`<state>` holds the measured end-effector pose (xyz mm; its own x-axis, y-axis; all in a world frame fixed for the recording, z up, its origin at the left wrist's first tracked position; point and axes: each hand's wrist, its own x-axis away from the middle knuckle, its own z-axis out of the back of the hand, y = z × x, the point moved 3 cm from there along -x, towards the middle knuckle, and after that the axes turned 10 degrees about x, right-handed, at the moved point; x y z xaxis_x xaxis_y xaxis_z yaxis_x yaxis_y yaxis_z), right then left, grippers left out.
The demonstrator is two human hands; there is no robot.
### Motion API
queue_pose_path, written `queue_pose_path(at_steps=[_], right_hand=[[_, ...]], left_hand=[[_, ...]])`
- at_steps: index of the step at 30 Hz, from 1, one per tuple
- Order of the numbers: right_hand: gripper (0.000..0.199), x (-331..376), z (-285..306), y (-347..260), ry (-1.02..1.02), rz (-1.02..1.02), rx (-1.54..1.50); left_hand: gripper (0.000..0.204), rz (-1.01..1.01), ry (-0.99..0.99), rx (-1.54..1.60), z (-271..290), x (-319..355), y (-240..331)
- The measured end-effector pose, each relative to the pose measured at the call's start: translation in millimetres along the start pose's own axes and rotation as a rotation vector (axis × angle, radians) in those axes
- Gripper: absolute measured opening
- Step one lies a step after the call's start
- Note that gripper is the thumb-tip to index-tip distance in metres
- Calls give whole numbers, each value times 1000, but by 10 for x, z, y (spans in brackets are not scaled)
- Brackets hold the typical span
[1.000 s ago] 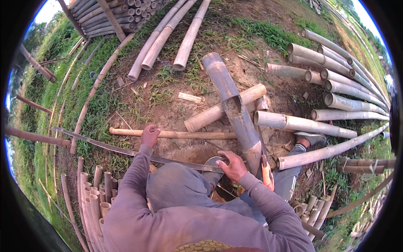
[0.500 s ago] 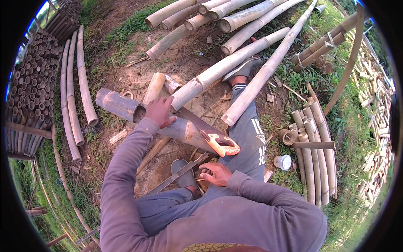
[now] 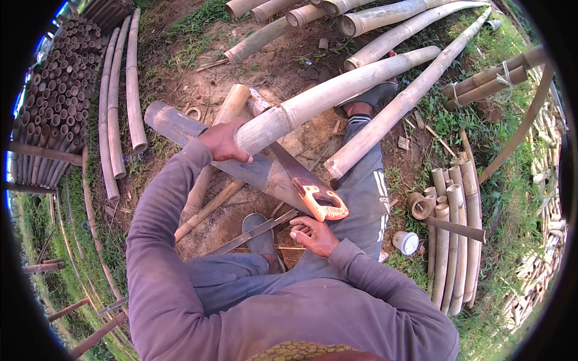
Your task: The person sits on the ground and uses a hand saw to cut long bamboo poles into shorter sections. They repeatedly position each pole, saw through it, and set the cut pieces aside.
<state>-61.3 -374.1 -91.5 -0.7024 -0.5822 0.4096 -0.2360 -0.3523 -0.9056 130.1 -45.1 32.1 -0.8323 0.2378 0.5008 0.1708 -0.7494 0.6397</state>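
Note:
My left hand (image 3: 224, 143) is closed round the near cut end of a long pale bamboo pole (image 3: 337, 87), fingers over the far side and thumb below. Beneath it a thick grey bamboo tube (image 3: 171, 122) lies slantwise toward my thigh. A handsaw (image 3: 323, 203) with an orange handle rests by my thigh, its dark blade running up beside the tube and under the pole. Just below the saw handle, my right hand (image 3: 314, 236) hovers with fingers loosely curled and nothing visible in them. A long flat strip (image 3: 253, 233) lies across my shoe.
More bamboo poles (image 3: 397, 42) lie at the far side, and another long pole (image 3: 409, 99) slopes beside my leg. Short bamboo pieces (image 3: 451, 240) and a white tub (image 3: 406, 242) are at right. A big bamboo stack (image 3: 60, 78) stands at left.
My left hand has shifted from the top of the grey tube onto the pale pole's end. My right hand has come nearer the saw handle. The whole view has shifted slightly.

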Motion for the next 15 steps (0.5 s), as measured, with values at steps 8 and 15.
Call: queue_pose_path(at_steps=[8,15], right_hand=[[57,-363,793,-1514,13,96,-261],[99,-1428,1130,-1662,517,600,1432]], left_hand=[[93,211,262,-110,371,2609,-568],[86,595,435,-367,4,4211,-1119]])
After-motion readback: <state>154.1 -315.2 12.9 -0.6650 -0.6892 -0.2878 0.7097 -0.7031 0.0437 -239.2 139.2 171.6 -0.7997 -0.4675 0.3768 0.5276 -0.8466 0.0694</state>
